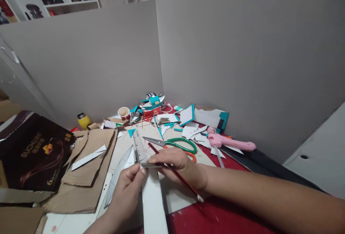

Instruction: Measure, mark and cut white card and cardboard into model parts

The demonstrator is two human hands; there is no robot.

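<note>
Right at the near edge of the tabletop [231,219], a long white strip [153,198] of card runs toward the viewer, and both hands meet at its far end. Across that end lies a metal ruler [139,148], pointing away and slightly left. The left hand [126,191] comes up from below and pinches a small flat grey piece [151,164] between thumb and fingertips, closed on it. The right hand [175,164] reaches in from the right, its fingers pressed on the same piece from above, and it also grips a red-and-black pencil [175,173] that slants down to the right, tip toward the red tabletop. The two hands touch each other at the piece.

Just left of the ruler sits a pale pointed card cut-out [121,171]. Further left is torn brown cardboard [88,165] carrying a white sliver, and beyond that a dark printed box [35,151]. Just behind the hands lie green-handled scissors [175,143], blades shut and pointing left. To their right rests a pink glue gun [229,141] among white scraps. Toward the back corner are teal and white offcuts [185,117], a small paper cup [124,112] and a yellow bottle [83,120]. Grey partition boards [229,47] wall the tabletop on two sides.
</note>
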